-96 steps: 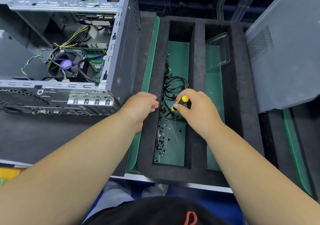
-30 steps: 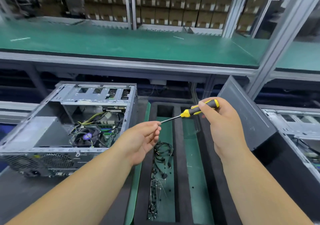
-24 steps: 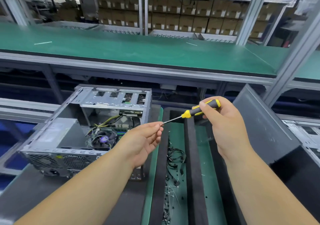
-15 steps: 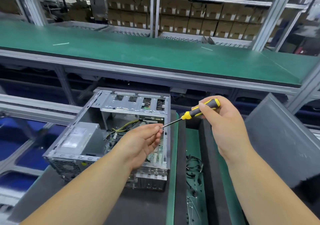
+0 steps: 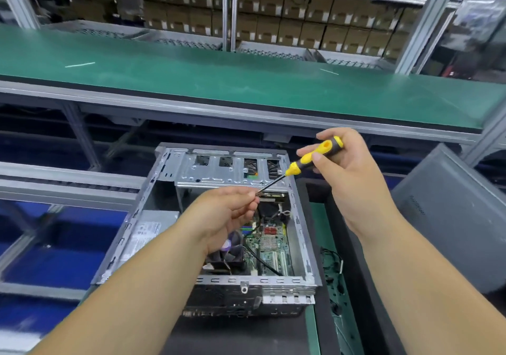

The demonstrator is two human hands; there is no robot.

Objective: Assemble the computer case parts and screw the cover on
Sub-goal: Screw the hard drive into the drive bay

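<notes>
Right hand [image 5: 353, 174] grips the yellow-and-black screwdriver [image 5: 315, 156] by its handle, shaft angled down and to the left. Left hand [image 5: 227, 212] pinches at the shaft tip with thumb and fingertips closed together; a screw is probably being seated there, but it is too small to confirm. Both hands hover above the open computer case [image 5: 219, 228], which lies on its side with the motherboard [image 5: 269, 242] and fan [image 5: 228, 253] exposed. The cover panel [image 5: 449, 215] leans at the right, well apart from the case. The foam parts tray [image 5: 353, 272] sits just beside the case.

Change noted: three seconds ago both hands were down in the tray among the loose screws; they are now raised, and the view has swung to centre the case. Judgement: fastener pick-up is done, driving comes next, cover not yet fitted.
</notes>
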